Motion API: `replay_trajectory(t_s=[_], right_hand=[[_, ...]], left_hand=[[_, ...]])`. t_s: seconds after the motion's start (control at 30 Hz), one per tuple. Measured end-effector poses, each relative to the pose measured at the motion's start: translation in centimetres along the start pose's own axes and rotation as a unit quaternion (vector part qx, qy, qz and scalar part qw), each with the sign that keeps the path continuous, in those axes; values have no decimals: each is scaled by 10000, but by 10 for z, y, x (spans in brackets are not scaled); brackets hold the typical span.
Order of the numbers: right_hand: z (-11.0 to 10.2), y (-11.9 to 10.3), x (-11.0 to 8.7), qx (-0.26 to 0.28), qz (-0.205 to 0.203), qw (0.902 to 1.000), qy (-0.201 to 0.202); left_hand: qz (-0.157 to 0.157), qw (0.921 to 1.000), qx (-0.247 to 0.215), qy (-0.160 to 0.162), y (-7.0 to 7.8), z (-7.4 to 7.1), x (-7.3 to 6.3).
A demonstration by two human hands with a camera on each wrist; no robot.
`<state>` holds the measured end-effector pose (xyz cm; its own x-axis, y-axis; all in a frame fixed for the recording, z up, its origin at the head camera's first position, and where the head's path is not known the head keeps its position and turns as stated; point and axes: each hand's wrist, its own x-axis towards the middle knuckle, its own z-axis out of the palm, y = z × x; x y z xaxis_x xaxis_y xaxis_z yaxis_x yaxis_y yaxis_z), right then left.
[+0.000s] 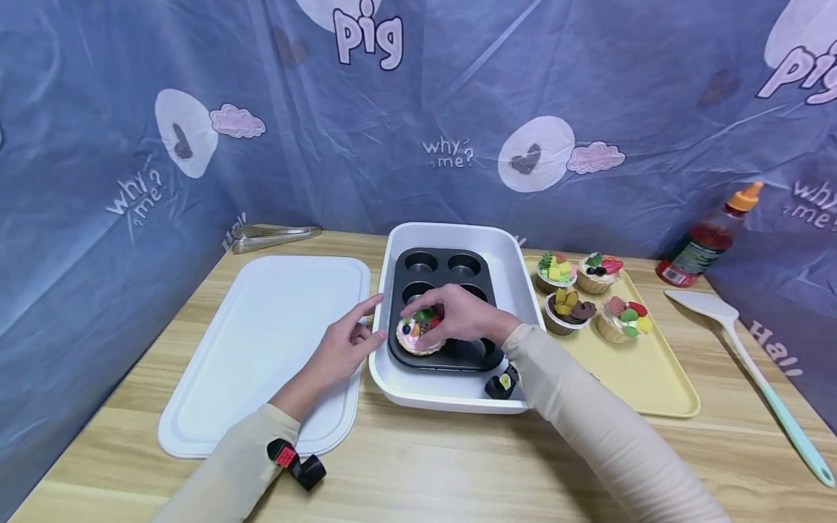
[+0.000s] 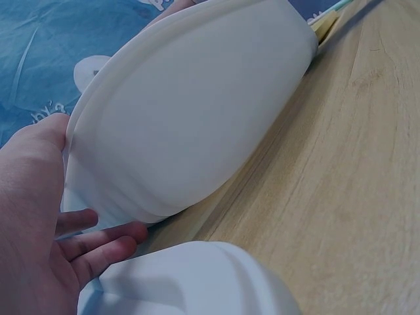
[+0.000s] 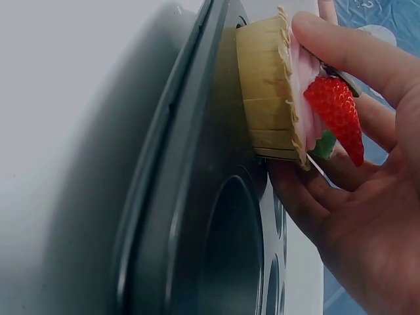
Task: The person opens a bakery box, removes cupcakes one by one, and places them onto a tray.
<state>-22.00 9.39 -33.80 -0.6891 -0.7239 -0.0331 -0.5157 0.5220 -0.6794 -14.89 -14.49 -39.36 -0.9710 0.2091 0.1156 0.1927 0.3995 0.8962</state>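
Note:
My right hand [image 1: 451,314] pinches a fruit tart [image 3: 269,92] with a golden crust, pink cream and a strawberry. The tart tilts at the front left of a dark muffin tin [image 1: 443,258], over its surface in the right wrist view. Several cups of the tin show no filling. The tin lies inside a deep white bin [image 1: 513,247]. At the bin's left side, my left hand [image 1: 340,347] touches the rim with thumb and index finger extended. The other fingers hang loosely outside the wall [image 2: 177,111] in the left wrist view.
Left of the bin lies a flat white tray [image 1: 288,305], with metal tongs [image 1: 275,236] behind it. A yellow tray [image 1: 644,381] on the right carries several fruit-topped cakes [image 1: 569,311]. Farther right are a red sauce bottle [image 1: 702,250] and a spatula [image 1: 752,356].

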Motion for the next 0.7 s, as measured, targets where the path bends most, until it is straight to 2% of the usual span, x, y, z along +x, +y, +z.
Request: replay_trajectory(t_s=[0.43,0.7], right_hand=[[0,3,1,78,-1,10000,20],[1,5,2,95,-218,9997,109]], left_hand=[[78,10000,-49,17,-2,1,1],[78,9999,-53,36,-3,1,1]])
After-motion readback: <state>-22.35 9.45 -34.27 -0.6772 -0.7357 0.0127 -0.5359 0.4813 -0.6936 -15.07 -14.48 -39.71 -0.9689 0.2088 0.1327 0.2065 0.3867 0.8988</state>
